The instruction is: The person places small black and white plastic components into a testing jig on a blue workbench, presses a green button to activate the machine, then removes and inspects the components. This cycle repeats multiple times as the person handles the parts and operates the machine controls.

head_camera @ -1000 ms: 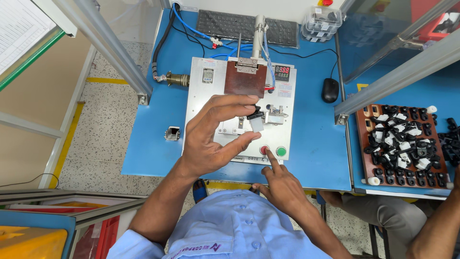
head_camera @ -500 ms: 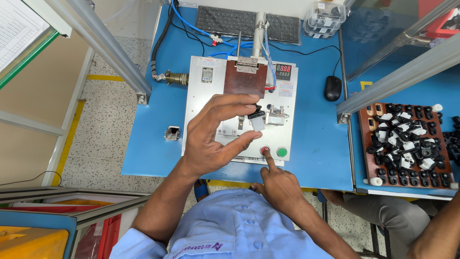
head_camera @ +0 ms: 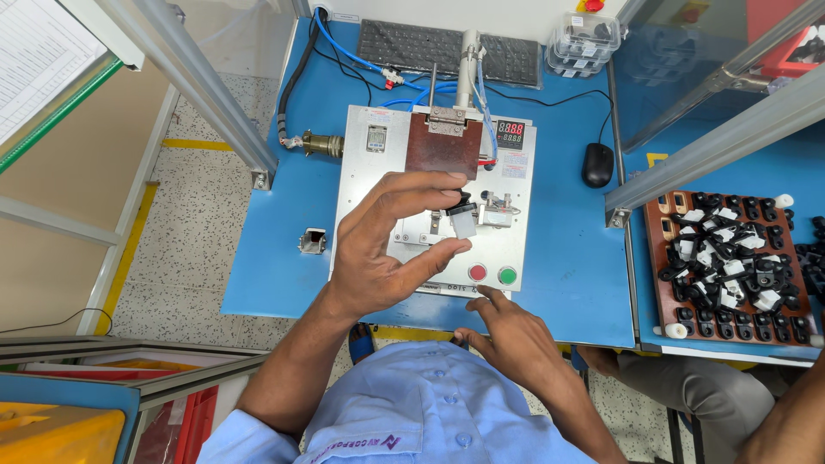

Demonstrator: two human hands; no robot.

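My left hand hovers over a white bench-top fixture. Its index finger and thumb pinch a small black and white part that sits on the metal nest at the fixture's middle, under a brown press block. My right hand holds nothing and lies at the table's near edge. Its index finger points up at a spot just below the red button, apart from it. A green button is beside the red one.
A brown tray of several black and white parts lies at the right. A mouse, keyboard and clear box are behind the fixture. Aluminium frame bars cross the right. Another person's leg shows at lower right.
My right index finger has drawn back from the red button toward the table's near edge. My left hand keeps its pinch on the part.
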